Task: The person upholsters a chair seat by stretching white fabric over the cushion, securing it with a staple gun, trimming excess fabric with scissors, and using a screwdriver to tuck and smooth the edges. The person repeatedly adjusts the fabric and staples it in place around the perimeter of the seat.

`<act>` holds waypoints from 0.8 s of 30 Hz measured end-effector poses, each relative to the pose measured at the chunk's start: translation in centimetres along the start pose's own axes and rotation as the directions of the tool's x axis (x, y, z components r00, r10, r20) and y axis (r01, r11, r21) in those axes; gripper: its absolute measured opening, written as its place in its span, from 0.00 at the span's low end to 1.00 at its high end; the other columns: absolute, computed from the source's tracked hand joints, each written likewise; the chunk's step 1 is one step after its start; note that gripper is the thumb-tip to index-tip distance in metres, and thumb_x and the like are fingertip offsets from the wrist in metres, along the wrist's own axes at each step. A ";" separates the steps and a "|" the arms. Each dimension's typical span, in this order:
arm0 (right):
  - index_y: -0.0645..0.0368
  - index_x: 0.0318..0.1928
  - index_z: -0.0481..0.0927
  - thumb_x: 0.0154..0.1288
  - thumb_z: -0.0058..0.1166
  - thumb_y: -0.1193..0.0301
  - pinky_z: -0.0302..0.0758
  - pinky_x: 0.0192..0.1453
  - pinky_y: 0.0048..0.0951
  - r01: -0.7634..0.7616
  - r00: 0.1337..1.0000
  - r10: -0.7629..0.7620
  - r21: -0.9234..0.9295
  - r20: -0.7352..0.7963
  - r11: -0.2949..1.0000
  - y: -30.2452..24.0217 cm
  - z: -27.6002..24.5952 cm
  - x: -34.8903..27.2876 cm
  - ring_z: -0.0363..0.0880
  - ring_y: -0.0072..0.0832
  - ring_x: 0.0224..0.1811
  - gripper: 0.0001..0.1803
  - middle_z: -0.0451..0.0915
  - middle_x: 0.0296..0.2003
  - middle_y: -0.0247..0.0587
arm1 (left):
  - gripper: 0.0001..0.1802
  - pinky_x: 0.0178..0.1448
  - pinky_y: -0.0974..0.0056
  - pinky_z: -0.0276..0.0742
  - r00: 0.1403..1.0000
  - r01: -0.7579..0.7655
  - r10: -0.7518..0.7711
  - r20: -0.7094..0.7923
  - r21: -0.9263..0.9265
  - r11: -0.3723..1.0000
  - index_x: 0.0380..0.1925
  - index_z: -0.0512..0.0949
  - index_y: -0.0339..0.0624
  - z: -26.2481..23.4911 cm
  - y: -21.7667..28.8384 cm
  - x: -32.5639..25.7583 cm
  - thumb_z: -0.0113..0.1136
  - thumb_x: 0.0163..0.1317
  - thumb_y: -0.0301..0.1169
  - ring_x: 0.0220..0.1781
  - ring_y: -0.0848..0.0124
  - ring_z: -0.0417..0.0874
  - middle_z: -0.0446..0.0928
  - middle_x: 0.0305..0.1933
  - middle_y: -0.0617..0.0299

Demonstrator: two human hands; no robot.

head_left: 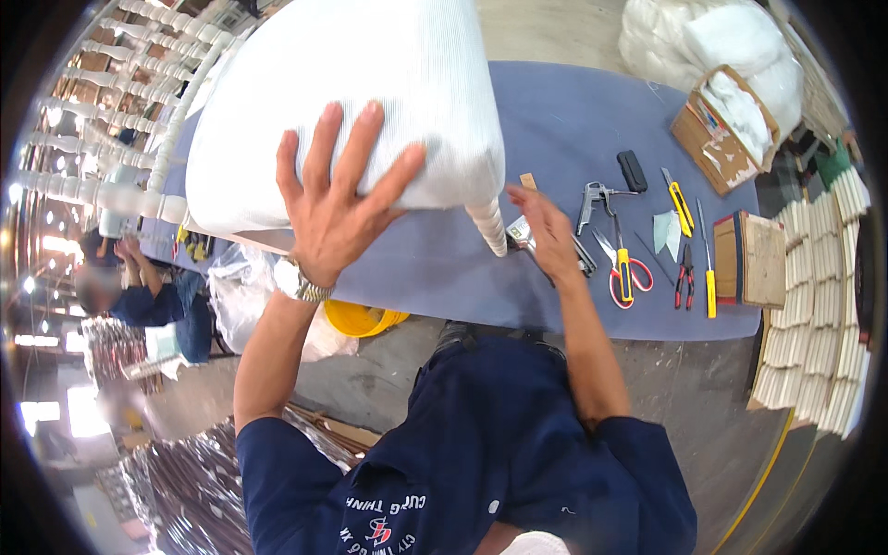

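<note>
We see the white cushioned seat (342,102) lying on the blue worktable (555,120) | our left hand (333,199) presses its near edge, fingers spread open | cardboard box (721,129) right of the seat holds white padding | our right hand (546,231), beside the seat's turned leg (488,227), fingers loosely open over a stapler (523,231).
</note>
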State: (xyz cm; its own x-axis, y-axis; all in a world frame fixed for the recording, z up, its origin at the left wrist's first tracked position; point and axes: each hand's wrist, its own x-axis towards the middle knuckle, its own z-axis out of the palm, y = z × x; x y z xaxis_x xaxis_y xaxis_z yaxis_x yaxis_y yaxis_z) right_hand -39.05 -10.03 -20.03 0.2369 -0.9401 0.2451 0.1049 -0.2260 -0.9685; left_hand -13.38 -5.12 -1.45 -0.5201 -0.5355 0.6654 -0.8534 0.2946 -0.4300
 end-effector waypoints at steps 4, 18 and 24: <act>0.67 0.63 0.75 0.85 0.29 0.46 0.74 0.62 0.36 0.130 0.990 -0.119 0.189 -0.070 0.973 -3.8 4.9 5.9 0.79 0.31 0.54 0.36 0.83 0.51 0.45 | 0.69 0.78 0.40 0.54 0.995 0.019 -0.019 0.101 -0.007 1.000 0.75 0.63 0.76 1.2 -3.3 6.9 0.89 0.25 0.51 0.81 0.57 0.59 0.62 0.80 0.63; 0.63 0.49 0.81 0.83 0.38 0.51 0.79 0.45 0.37 0.070 0.776 -0.273 -0.352 -0.568 0.933 -10.5 9.8 17.6 0.86 0.39 0.39 0.27 0.85 0.35 0.49 | 0.45 0.69 0.50 0.74 0.936 -0.168 0.277 0.217 -0.418 0.893 0.71 0.69 0.43 7.2 -16.5 24.3 0.54 0.68 0.67 0.69 0.46 0.76 0.74 0.70 0.43; 0.65 0.50 0.80 0.80 0.49 0.65 0.77 0.54 0.34 0.577 0.527 -0.494 -0.136 -0.692 0.806 -12.2 16.8 18.7 0.82 0.33 0.48 0.14 0.83 0.46 0.46 | 0.46 0.74 0.51 0.69 0.928 -0.180 0.299 0.223 -0.433 0.883 0.73 0.66 0.39 9.5 -20.2 26.5 0.51 0.69 0.66 0.71 0.46 0.74 0.73 0.70 0.40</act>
State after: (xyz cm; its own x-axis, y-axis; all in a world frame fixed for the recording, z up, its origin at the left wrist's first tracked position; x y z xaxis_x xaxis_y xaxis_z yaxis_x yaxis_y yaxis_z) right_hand -19.65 -20.57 -2.88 -0.5953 -0.5601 0.5761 0.0899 -0.7589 -0.6450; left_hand -9.62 -32.79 19.08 -0.7299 -0.5852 0.3531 -0.6747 0.6994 -0.2356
